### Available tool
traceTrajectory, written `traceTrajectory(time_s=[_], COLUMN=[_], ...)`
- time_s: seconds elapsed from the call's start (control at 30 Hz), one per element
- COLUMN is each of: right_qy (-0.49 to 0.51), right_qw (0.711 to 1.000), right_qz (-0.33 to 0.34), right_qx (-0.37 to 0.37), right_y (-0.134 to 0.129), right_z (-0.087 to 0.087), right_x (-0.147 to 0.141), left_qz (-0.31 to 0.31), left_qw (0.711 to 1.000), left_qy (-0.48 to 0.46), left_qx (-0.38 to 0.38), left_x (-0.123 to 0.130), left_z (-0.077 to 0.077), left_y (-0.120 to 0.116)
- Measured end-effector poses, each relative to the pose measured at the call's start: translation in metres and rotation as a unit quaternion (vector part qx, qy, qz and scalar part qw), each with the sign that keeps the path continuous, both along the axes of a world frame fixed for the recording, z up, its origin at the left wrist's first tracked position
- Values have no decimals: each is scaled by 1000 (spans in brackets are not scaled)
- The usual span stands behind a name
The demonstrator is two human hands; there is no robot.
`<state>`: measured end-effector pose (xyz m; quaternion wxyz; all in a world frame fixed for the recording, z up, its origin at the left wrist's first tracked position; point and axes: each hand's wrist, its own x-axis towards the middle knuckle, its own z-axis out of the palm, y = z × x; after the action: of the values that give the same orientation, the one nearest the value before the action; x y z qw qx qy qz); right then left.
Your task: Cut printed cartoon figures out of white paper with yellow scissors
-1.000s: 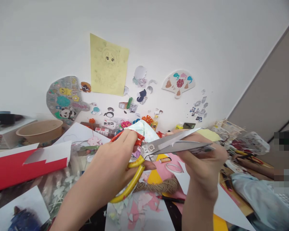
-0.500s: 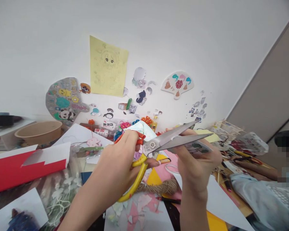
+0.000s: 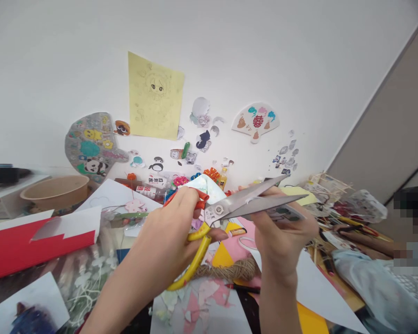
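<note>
My left hand is closed on a pair of scissors with one red and one yellow handle. The metal blades are parted and point to the right, over my right hand. My right hand pinches a small printed paper piece with dark green marks, partly covered by the lower blade and my fingers. A tiny pale scrap sits between the blades near the pivot. Whether the blades touch the printed piece, I cannot tell.
Below lie a coil of twine, pink and green paper scraps and white sheets. A tan bowl and red card are at left. Another person's sleeve is at right. Cut-outs hang on the wall.
My hands and the scissors have shifted very slightly left with the view. The scissors stay parted, and both hands keep their holds.
</note>
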<state>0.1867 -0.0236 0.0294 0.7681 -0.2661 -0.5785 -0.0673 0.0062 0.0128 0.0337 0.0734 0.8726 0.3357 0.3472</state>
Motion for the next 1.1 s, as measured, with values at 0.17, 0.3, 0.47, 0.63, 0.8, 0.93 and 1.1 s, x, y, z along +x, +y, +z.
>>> traceTrajectory(time_s=[0.17,0.3,0.47,0.63,0.8,0.93,1.1], right_qy=[-69,-92,-108,-117,-117,-117,-115], right_qw=[995,989,988,988,988,987,986], right_qz=[63,68,74,72,73,72,72], right_qx=[-42,-94,-81,-68,-74,-87,-94], right_y=[-11,-18,-19,-19,-22,-24,-25], right_z=[8,11,12,12,12,13,12], right_x=[11,15,16,16,15,15,15], left_qz=[18,42,29,0,9,12,7], left_qw=[998,996,998,999,997,996,995], left_qy=[38,50,48,38,50,57,55], left_qx=[45,54,33,28,52,74,79], left_x=[-9,-13,-11,-9,-11,-13,-13], left_z=[2,3,4,3,-1,-2,-4], left_y=[2,1,-1,1,3,3,5])
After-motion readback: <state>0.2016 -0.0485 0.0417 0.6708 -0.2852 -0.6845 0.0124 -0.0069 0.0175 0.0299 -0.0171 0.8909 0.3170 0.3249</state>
